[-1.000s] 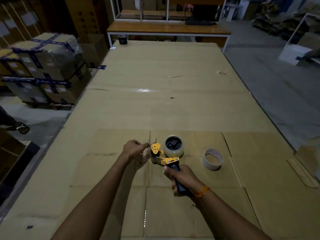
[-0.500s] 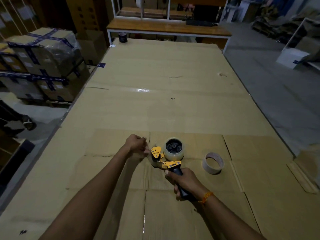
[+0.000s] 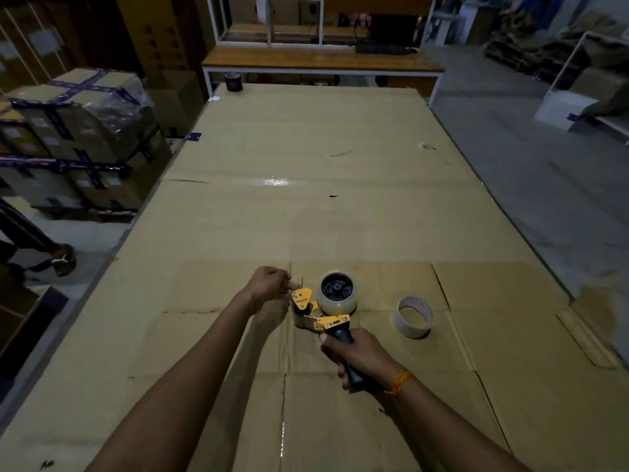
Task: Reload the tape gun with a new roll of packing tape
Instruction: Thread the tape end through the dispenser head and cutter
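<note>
A yellow and black tape gun (image 3: 318,316) is held just above the cardboard-covered table (image 3: 306,206). A clear roll of packing tape (image 3: 337,291) sits on its hub. My right hand (image 3: 360,357) is closed around the gun's black handle. My left hand (image 3: 270,284) is at the gun's front end, fingers pinched at the yellow guard, seemingly on the tape's end, though the tape there is too faint to make out. An almost bare cardboard tape core (image 3: 413,316) lies on the table to the right of the gun.
A dark tape roll (image 3: 234,81) stands at the table's far left corner. Wrapped cartons (image 3: 81,137) are stacked to the left. A person's foot (image 3: 61,257) is on the floor at left. A wooden bench (image 3: 320,61) stands beyond the table.
My left hand has lifted slightly up and away from the gun's front, staying pinched. The gun and my right hand have shifted a little toward me.
</note>
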The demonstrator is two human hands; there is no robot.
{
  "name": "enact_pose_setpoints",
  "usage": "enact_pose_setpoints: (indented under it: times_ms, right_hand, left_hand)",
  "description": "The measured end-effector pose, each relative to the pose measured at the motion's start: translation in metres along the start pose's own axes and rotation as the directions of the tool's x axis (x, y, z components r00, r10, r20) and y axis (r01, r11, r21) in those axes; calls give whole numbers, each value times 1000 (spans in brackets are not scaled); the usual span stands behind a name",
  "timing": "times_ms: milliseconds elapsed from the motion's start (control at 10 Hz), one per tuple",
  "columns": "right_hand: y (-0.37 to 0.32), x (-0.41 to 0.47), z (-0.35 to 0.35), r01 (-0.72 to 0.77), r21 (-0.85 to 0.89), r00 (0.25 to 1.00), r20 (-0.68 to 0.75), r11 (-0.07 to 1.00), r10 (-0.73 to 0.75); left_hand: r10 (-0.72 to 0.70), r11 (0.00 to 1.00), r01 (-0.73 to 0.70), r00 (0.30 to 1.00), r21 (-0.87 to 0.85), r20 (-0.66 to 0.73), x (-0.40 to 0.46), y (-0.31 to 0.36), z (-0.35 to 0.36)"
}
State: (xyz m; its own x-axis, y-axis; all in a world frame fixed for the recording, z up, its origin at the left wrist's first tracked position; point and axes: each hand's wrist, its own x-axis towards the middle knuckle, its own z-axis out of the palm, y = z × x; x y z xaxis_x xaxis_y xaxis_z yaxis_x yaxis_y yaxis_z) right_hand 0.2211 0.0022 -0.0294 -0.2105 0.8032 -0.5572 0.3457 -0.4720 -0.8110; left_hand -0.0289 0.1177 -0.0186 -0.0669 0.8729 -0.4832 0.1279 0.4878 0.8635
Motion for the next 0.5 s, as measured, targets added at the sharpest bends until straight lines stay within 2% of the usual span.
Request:
enact_pose_setpoints:
  times_ms: [100, 200, 300, 400, 500]
  right_hand:
    - [-3, 0, -5, 29, -115, 1000, -6, 993, -30]
    - [-3, 4, -10, 105, -330, 994, 4, 938, -109]
    - [-7, 3, -14, 146, -467, 988, 23, 872, -154]
    - [-7, 5, -17, 164, -524, 982, 4, 836, -189]
    - [-16, 0, -26, 125, -558, 978, -71, 820, -198]
  left_hand:
    - [67, 998, -68, 998, -4, -13, 2, -4, -3]
    - [119, 993, -119, 993, -8, -3, 6, -5, -1]
    - [115, 993, -114, 993, -23, 33, 5, 1, 0]
    - [120, 991, -119, 993, -65, 11, 10, 4, 2]
    - [119, 993, -119, 993, -10, -18, 10, 3, 3]
